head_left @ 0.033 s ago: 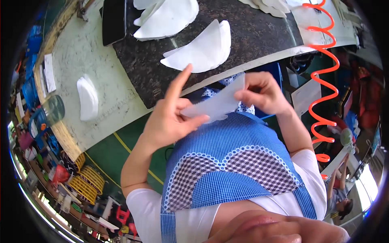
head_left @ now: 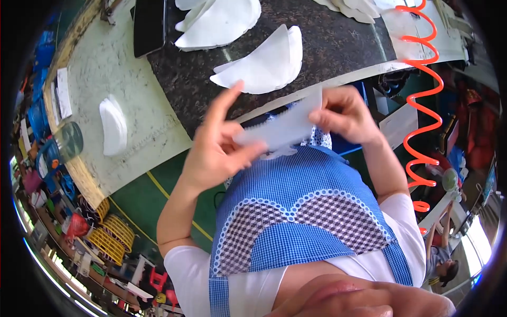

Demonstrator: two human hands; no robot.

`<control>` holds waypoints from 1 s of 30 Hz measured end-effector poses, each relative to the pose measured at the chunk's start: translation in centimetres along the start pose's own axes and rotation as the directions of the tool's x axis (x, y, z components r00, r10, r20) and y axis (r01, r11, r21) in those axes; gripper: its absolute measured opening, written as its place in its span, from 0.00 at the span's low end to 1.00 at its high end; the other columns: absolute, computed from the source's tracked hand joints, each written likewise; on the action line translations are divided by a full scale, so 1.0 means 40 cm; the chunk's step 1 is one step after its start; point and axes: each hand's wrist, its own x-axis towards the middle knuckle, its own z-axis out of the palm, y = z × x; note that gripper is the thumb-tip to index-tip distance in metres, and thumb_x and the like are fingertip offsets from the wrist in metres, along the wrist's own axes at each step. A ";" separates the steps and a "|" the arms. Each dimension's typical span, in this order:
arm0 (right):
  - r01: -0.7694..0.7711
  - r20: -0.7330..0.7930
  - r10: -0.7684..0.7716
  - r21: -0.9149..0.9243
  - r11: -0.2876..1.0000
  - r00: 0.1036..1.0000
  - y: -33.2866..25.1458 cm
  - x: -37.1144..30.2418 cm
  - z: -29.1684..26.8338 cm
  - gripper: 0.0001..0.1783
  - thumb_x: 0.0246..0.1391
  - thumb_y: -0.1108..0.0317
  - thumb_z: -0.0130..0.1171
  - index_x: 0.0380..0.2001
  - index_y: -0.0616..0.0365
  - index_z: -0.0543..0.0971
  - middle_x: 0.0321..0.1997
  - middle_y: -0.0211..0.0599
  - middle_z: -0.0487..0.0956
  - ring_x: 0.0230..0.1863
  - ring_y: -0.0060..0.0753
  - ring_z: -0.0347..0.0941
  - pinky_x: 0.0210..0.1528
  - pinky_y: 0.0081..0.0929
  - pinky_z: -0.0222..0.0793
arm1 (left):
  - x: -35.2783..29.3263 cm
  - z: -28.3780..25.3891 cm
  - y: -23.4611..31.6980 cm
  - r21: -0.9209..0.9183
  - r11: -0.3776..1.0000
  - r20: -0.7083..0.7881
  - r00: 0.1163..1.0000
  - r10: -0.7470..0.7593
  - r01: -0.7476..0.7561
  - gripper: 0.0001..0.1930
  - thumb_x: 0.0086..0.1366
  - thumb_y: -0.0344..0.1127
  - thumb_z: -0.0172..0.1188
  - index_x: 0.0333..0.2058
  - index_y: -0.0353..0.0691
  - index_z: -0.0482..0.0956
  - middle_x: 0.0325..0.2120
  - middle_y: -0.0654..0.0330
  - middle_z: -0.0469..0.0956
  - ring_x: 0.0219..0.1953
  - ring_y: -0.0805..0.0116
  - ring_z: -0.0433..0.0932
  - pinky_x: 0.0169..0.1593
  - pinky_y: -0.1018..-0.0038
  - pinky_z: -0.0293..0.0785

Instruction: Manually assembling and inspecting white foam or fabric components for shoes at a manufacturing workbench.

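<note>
Both hands hold a thin white curved piece (head_left: 282, 128) stretched between them, just off the table's near edge and above my apron. It looks like cloth or felt, with a notched upper edge. My right hand (head_left: 346, 115) pinches its right end between thumb and fingers. At the left end, my left hand (head_left: 216, 140) grips it between thumb and bent fingers, its index finger pointing up. That fingertip appears close to a fanned stack of white crescent pieces (head_left: 264, 63) on the dark speckled slab (head_left: 185, 87); I cannot tell whether they touch.
More white crescent stacks (head_left: 222, 24) lie farther back, and another pile (head_left: 354, 8) sits at the far right. A small stack (head_left: 113, 127) rests on the pale tabletop (head_left: 142, 142) at left. A black phone (head_left: 149, 26) lies nearby. An orange coiled hose (head_left: 422, 100) hangs at right.
My left hand has shifted slightly left. My right hand and its end of the white piece have risen slightly, away from me.
</note>
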 end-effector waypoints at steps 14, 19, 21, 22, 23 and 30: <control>0.043 -0.058 -0.114 -0.687 0.725 0.992 -0.015 0.231 -0.059 0.18 0.58 0.58 0.66 0.23 0.60 0.75 0.16 0.30 0.71 0.17 0.20 0.67 0.21 0.22 0.61 | 0.157 -0.037 -0.067 0.220 0.947 -0.339 0.892 0.298 -0.233 0.20 0.64 0.28 0.62 0.51 0.37 0.64 0.28 0.57 0.82 0.23 0.75 0.80 0.27 0.79 0.75; 0.170 0.024 -0.374 -0.917 0.361 0.927 -0.010 0.214 -0.037 0.18 0.55 0.57 0.66 0.23 0.59 0.74 0.16 0.37 0.73 0.18 0.36 0.73 0.22 0.31 0.67 | 0.139 -0.061 -0.005 0.861 0.507 -0.267 0.885 0.380 0.042 0.28 0.56 0.36 0.70 0.53 0.44 0.67 0.28 0.57 0.82 0.25 0.61 0.82 0.25 0.71 0.74; 0.307 0.117 -0.497 -0.896 0.320 0.860 -0.044 0.179 0.004 0.16 0.52 0.61 0.68 0.22 0.56 0.72 0.15 0.34 0.71 0.17 0.36 0.73 0.20 0.30 0.66 | 0.111 -0.066 0.035 0.902 0.426 -0.284 0.828 0.483 0.061 0.34 0.48 0.34 0.74 0.55 0.45 0.69 0.30 0.59 0.82 0.34 0.64 0.82 0.34 0.69 0.76; 0.445 0.235 -0.559 -0.852 0.275 0.795 -0.066 0.162 0.020 0.15 0.50 0.63 0.70 0.22 0.56 0.73 0.15 0.33 0.71 0.17 0.32 0.72 0.18 0.27 0.64 | 0.115 -0.063 0.056 0.904 0.424 -0.285 0.826 0.487 0.062 0.34 0.48 0.34 0.74 0.55 0.45 0.69 0.30 0.59 0.82 0.34 0.64 0.82 0.34 0.69 0.76; 0.524 0.319 -0.569 -0.817 0.241 0.758 -0.077 0.142 0.035 0.15 0.50 0.60 0.70 0.24 0.53 0.73 0.16 0.30 0.71 0.17 0.32 0.73 0.19 0.27 0.66 | 0.115 -0.054 0.077 0.928 0.335 -0.094 0.765 0.637 -0.165 0.35 0.47 0.31 0.73 0.56 0.44 0.70 0.30 0.60 0.81 0.36 0.63 0.81 0.40 0.67 0.75; 0.531 -0.045 -0.647 -0.531 0.661 0.761 -0.068 0.072 0.015 0.28 0.57 0.47 0.62 0.45 0.64 0.80 0.27 0.36 0.79 0.24 0.26 0.77 0.26 0.24 0.72 | 0.039 -0.063 0.173 0.635 0.293 0.369 0.615 0.697 -0.714 0.13 0.41 0.23 0.68 0.30 0.42 0.84 0.25 0.64 0.80 0.37 0.65 0.82 0.56 0.52 0.72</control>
